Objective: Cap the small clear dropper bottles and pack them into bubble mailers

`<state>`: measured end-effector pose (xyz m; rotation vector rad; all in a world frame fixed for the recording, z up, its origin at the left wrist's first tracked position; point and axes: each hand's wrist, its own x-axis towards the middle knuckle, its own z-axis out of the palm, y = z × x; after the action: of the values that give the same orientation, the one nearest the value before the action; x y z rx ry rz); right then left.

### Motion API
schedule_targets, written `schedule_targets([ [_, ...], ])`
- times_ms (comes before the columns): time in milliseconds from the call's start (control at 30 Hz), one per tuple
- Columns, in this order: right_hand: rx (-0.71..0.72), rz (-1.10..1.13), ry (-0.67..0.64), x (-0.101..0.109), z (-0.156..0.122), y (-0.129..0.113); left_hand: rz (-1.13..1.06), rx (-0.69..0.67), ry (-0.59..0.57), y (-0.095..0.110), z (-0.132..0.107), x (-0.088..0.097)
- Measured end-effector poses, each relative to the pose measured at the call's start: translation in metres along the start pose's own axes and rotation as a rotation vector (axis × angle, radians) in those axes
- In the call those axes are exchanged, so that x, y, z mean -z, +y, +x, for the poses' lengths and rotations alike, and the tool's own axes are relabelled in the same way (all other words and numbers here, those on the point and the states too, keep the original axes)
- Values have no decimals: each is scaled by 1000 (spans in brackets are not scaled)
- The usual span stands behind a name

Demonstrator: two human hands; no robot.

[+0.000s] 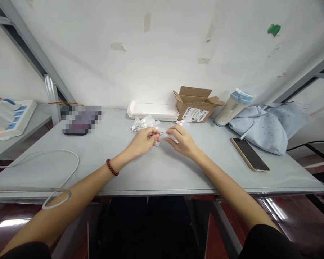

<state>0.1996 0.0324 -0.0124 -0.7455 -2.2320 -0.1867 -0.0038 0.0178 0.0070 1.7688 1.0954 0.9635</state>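
Observation:
Over the middle of the table, my left hand (145, 141) and my right hand (184, 141) face each other with their fingertips close together. Both are closed in a pinch. Between them shows a small translucent plastic piece (167, 135), held by my right fingers, and a thin wire-like part (162, 133) reaches from it to my left fingertips. Its exact kind is too small to make out. Just behind my left hand lies a pile of small white translucent plastic pieces (145, 122), some with thin loops. Similar white pieces (184, 122) lie behind my right hand.
At the back stand stacked white trays (155, 109) and an open cardboard box (196, 106). To the right are a tumbler (233, 108), a blue cloth bag (261, 129) and a phone (250, 154). A white cable (77, 162) and a blurred-out device (82, 120) lie left.

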Motion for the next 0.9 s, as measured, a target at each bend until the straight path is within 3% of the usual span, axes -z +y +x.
schedule_targets([
  [900,28,70,-33,-7,-4,-4,102,-28,-4,-5,-5,-7],
])
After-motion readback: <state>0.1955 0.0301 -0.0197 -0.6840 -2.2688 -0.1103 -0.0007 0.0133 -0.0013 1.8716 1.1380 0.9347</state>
